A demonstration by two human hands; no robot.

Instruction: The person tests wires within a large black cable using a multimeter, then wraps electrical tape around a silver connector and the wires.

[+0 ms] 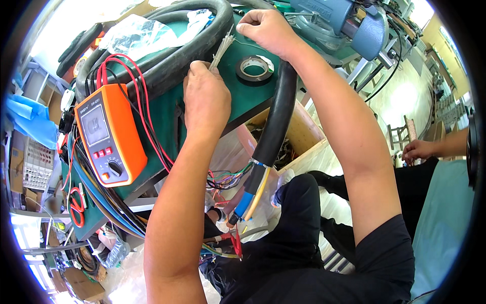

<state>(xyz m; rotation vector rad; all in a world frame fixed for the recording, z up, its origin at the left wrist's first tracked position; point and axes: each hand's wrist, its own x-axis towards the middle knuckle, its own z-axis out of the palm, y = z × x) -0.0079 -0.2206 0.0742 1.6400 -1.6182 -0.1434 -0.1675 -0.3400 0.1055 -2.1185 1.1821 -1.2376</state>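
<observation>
My left hand (205,99) is closed around a bundle of thin, pale strands (223,49), whose ends stick up above the fist; I cannot tell exactly what they are. Just right of the bundle's tips, my right hand (268,31) is raised with thumb and fingers pinched together. Anything in that pinch is too small to make out. Below the two hands a roll of black electrical tape (244,77) lies flat on the green bench top (234,104). A thick black cable (279,114) hangs over the bench edge, with blue and yellow cores at its lower end.
An orange multimeter (132,147) with red and black leads stands at the left. Behind it are coiled black hose (169,71) and a clear plastic bag (139,36). Red-handled scissors (77,207) lie near the left edge. A blue vise (372,38) sits far right. Another person's hand (420,151) shows at right.
</observation>
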